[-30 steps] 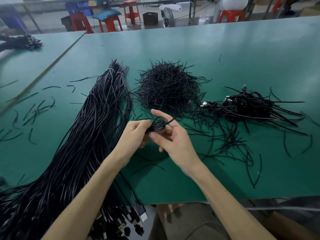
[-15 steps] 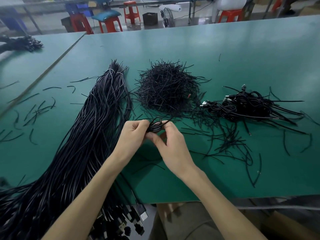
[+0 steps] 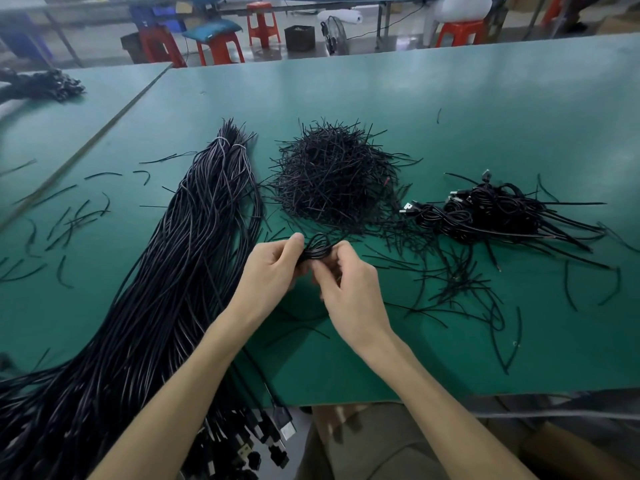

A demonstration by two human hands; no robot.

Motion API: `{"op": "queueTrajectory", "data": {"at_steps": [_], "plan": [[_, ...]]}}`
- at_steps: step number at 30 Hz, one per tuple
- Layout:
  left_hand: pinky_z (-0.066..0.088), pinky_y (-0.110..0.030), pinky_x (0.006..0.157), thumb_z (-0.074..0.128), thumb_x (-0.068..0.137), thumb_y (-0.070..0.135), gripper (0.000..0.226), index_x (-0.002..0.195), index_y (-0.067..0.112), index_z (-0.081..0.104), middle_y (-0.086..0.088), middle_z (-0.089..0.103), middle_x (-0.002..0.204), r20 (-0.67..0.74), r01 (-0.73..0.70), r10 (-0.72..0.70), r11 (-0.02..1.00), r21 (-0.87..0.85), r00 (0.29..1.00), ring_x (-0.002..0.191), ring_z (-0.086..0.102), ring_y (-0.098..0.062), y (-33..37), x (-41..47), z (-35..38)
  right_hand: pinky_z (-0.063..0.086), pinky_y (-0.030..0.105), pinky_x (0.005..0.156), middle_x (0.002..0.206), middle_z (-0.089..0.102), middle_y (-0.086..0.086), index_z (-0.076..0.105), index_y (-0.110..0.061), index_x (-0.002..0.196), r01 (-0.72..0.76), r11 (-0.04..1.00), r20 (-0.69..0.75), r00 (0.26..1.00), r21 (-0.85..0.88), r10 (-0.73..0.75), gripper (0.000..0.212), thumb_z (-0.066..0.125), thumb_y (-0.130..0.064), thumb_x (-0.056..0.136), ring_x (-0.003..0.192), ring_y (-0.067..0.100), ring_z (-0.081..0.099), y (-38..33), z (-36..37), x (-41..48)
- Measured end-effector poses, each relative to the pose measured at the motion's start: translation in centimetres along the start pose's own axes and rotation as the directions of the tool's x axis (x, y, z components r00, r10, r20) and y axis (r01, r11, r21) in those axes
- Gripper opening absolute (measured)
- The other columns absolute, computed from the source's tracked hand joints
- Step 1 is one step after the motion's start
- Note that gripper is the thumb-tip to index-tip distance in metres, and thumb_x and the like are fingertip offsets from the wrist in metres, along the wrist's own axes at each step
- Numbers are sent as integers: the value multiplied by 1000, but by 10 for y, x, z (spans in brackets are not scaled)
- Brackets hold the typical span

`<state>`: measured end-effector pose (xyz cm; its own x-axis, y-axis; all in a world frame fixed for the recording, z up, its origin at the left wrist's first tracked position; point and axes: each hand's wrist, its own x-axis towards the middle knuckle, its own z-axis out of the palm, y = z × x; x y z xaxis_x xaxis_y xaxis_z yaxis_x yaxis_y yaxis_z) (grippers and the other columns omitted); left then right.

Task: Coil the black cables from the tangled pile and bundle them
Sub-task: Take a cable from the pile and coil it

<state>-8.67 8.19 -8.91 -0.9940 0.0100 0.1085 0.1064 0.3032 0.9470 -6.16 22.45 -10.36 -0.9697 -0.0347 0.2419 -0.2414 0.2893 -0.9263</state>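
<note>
Two hands meet just above the green surface (image 3: 450,109), sharing one small coiled cable (image 3: 317,249). The left hand (image 3: 273,268) has its grip pinched on the coil's left side, thumb on top. The right hand (image 3: 349,289) has its grip curled round the right side. Three black heaps lie on the surface: a long sheaf of straight cables (image 3: 194,254) at left, a mound of short ties (image 3: 332,181) behind the hands, and a pile of coiled cables (image 3: 491,209) at right.
</note>
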Motion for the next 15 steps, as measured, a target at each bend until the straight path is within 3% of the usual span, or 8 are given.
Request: {"op": "queueTrajectory", "data": {"at_steps": [3,5,9,12,15], "plan": [[39,-25,42,49,108,35,40,78,12,61,-3,57,51,-14,-43,44,998,39,999,42,48,-16,2,0,-1,45,13,65,81,67,-11,59,-18,93,13,1000,-19,1000,21,-13,8,62,-18,101,74,5,63,-1,-1,1],[47,-28,46,52,107,33,27,96,15,69,-9,66,62,-17,-41,41,999,-34,999,50,59,-21,2,0,-5,45,15,64,80,67,-8,59,-14,94,2,999,-31,1000,35,-1,9,62,-19,101,73,8,62,-1,-2,2],[51,-32,53,53,107,30,27,97,15,72,-6,65,68,6,48,-48,970,-238,999,58,65,-27,2,1,-14,45,19,62,74,66,-2,59,-11,89,-16,997,-88,996,75,23,14,60,-17,101,68,10,60,-1,-5,3],[55,-33,57,56,105,26,23,111,10,70,-10,59,69,164,21,44,927,-375,986,60,65,-29,1,-1,-14,50,31,64,76,67,3,59,-10,90,9,994,-91,996,105,1,13,60,-13,102,70,18,61,-2,-7,3],[51,-29,61,60,102,26,23,122,19,69,-10,59,81,205,-104,166,954,-282,965,69,58,-19,2,-2,-12,51,39,66,77,66,6,59,-8,91,54,989,-71,996,140,-45,11,58,-6,102,71,25,61,-5,-8,2]]}}
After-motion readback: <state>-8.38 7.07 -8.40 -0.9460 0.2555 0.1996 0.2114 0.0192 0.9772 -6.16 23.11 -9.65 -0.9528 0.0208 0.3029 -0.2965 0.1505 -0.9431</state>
